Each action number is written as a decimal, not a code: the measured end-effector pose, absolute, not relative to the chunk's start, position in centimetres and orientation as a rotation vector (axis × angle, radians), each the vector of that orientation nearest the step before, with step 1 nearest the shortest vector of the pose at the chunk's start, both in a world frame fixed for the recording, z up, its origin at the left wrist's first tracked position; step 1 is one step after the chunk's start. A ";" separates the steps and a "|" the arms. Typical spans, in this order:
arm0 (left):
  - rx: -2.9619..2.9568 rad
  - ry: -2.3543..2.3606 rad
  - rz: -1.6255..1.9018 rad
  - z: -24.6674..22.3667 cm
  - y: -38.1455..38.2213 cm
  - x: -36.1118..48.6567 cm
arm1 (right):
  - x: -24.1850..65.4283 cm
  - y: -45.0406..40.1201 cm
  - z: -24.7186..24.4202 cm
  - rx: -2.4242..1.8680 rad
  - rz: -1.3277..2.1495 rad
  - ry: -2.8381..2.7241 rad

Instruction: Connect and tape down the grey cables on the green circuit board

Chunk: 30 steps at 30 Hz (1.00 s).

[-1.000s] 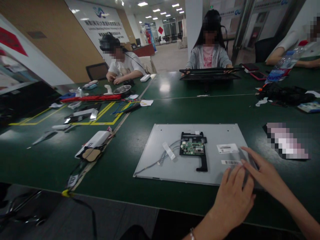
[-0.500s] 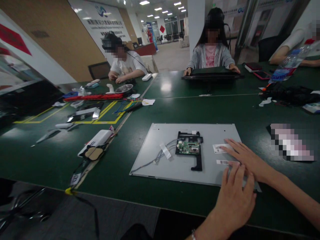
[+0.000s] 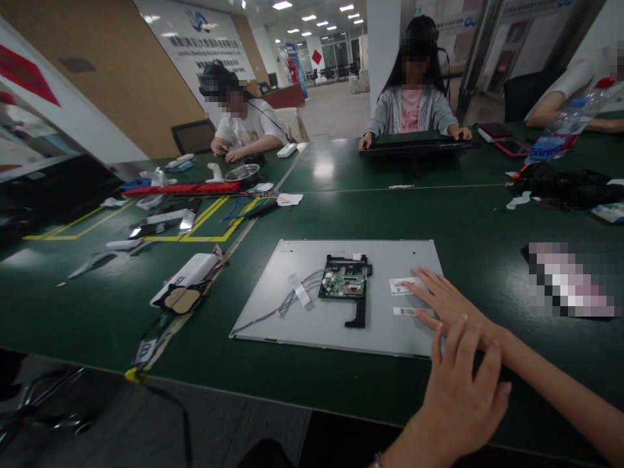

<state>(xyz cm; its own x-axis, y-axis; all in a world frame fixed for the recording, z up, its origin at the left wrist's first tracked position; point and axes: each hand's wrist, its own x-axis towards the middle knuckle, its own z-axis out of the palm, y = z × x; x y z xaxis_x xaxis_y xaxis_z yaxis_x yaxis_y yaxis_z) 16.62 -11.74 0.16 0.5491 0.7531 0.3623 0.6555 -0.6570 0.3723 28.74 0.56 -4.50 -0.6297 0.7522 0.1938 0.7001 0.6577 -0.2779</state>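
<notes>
A flat grey display panel (image 3: 273, 292) lies on the green table, its back facing up. Mounted on it are a black plastic bracket (image 3: 361, 312) and a green circuit board (image 3: 341, 284), with taped-down grey wires (image 3: 263, 320) running to the left corner. My right hand (image 3: 446, 296) rests flat on the panel's right end, fingers spread over two white labels (image 3: 400, 286). Nearer to me, my left hand (image 3: 463, 377) hovers with fingers apart and slightly curled, holding nothing. It overlaps the right hand's edge in view; whether they touch I cannot tell.
A white power strip (image 3: 192, 276) with a black cable lies left. Beyond are tools and a red strip (image 3: 180, 190). A blurred pinkish object (image 3: 568, 279) is at right, a bottle (image 3: 556, 133) behind it. One person opposite holds a dark screen (image 3: 419, 148); other people sit nearby.
The panel has slid to the left across the table, and my right hand has moved left with it. My left hand has stayed nearly in place, with its fingers a little more spread.
</notes>
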 end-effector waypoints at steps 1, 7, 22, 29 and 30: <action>2.593 1.183 0.766 0.2 -11.7 16.5 | 28.3 0.6 -4.5 -1.159 0.253 -2.579; 2.600 1.159 0.913 0.1 -11.7 16.4 | 25.4 0.9 -4.4 -1.171 0.252 -2.567; 2.539 1.195 1.095 0.3 -12.3 16.2 | 19.2 0.2 -2.3 -1.192 0.296 -2.510; 2.492 1.185 1.106 0.3 -12.4 16.1 | 17.5 0.3 -1.5 -1.214 0.337 -2.528; 2.474 1.190 1.089 0.3 -12.5 16.1 | 17.4 0.3 -1.5 -1.212 0.339 -2.530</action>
